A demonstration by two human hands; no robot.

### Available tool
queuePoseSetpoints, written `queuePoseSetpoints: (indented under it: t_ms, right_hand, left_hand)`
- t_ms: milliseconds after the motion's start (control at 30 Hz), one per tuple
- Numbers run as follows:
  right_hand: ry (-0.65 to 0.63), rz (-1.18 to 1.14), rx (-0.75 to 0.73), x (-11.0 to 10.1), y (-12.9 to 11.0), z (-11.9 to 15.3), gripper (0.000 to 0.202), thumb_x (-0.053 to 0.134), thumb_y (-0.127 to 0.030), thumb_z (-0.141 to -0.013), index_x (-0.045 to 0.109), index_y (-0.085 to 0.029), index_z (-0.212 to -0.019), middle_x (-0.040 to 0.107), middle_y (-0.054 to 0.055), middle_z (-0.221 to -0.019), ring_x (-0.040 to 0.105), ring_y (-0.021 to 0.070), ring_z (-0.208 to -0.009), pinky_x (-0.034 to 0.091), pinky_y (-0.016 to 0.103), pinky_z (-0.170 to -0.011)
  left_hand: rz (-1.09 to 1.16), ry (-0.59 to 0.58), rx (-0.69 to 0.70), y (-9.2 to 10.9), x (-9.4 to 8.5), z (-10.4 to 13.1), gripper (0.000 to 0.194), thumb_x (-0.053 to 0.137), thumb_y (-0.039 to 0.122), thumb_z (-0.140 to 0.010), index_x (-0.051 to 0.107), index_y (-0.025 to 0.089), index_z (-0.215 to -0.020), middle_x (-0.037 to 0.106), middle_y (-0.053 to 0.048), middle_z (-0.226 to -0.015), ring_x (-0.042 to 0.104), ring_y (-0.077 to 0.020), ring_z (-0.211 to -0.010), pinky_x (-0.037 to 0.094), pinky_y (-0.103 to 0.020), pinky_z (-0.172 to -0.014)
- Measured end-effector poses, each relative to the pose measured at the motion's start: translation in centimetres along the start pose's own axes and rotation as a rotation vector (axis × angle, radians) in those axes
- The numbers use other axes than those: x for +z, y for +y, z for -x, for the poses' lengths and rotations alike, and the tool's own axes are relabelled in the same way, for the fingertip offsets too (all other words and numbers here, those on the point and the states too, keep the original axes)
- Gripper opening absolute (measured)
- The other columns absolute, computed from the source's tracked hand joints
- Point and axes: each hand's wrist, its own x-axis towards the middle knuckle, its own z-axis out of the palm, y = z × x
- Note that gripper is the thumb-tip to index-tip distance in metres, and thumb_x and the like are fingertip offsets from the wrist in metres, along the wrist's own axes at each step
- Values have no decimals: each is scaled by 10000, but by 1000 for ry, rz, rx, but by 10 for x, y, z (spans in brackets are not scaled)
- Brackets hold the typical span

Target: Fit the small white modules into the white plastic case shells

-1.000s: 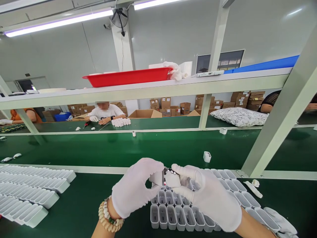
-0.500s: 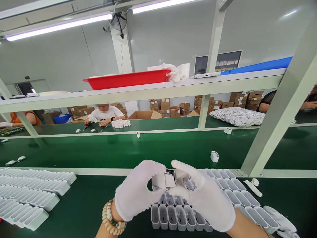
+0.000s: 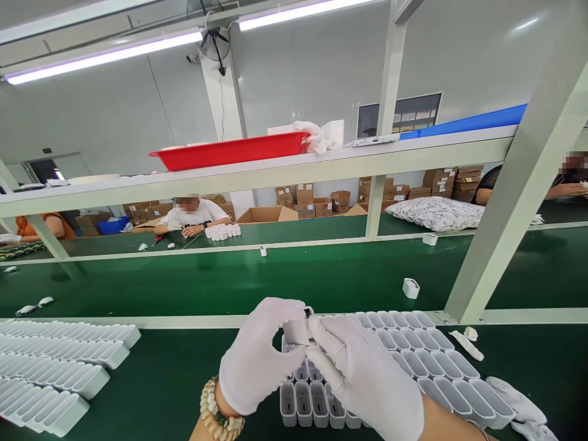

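My left hand (image 3: 260, 355), in a white glove, grips a small white plastic case (image 3: 296, 332) between thumb and fingers. A dark bit shows at the case's upper right end. My right hand (image 3: 362, 373), also gloved, is closed with its fingertips pressed against that end; what they pinch is hidden. Beneath both hands stand rows of open white plastic shells (image 3: 303, 401), partly covered by the right hand. More rows of empty-looking shells (image 3: 448, 373) continue to the right.
Long rows of white shells (image 3: 59, 367) lie on the left. White gloves (image 3: 517, 401) rest at the right edge. A slanted post (image 3: 496, 233) rises at right, below a shelf with a red tray (image 3: 229, 152). A loose white part (image 3: 410, 288) sits on the green belt (image 3: 193, 288). A co-worker (image 3: 195, 214) sits opposite.
My right fingers have closed in on the right end of the case, covering the dark and metal parts seen there before. Parts on the green belt have shifted slightly to the right.
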Motion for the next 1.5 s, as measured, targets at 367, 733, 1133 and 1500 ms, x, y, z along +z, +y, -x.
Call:
queuePoseSetpoints:
  t_ms: [367, 733, 1133, 1500]
  right_hand:
    - [-65, -598, 378, -7, 13, -8, 260, 589, -303, -847, 592, -235, -1098, 657, 40, -939, 633, 201, -823, 526, 386, -774]
    - [-465, -1129, 595, -12, 13, -18, 764, 657, -214, -715, 439, -199, -1447, 680, -3, -815, 672, 232, -896, 535, 431, -875]
    - [-235, -806, 587, -3, 9, -6, 981, 767, -414, -682, 315, -168, -1517, 744, 91, -1018, 693, 296, -951, 526, 505, -891]
    - [-66, -729, 592, -8, 7, -12, 369, 519, -434, -860, 716, -181, -1042, 752, 113, -1028, 699, 278, -985, 561, 445, -865]
  left_hand:
    - [193, -106, -145, -7, -4, -1, 421, 778, 158, -726, 645, 274, -1109, 716, -14, -1089, 694, -199, -983, 552, -334, -917]
    - [355, -218, -257, -1, 3, 4, 497, 878, 151, -584, 714, 262, -1040, 756, -21, -1023, 706, -248, -968, 547, -383, -934]
    - [389, -89, -247, -8, 3, 2, 391, 811, 195, -697, 675, 209, -1064, 714, -67, -1084, 698, -227, -956, 581, -371, -894]
    - [75, -116, -92, -12, 12, 2, 588, 753, 175, -714, 577, 257, -1269, 631, -93, -1252, 617, -263, -1126, 528, -433, -986]
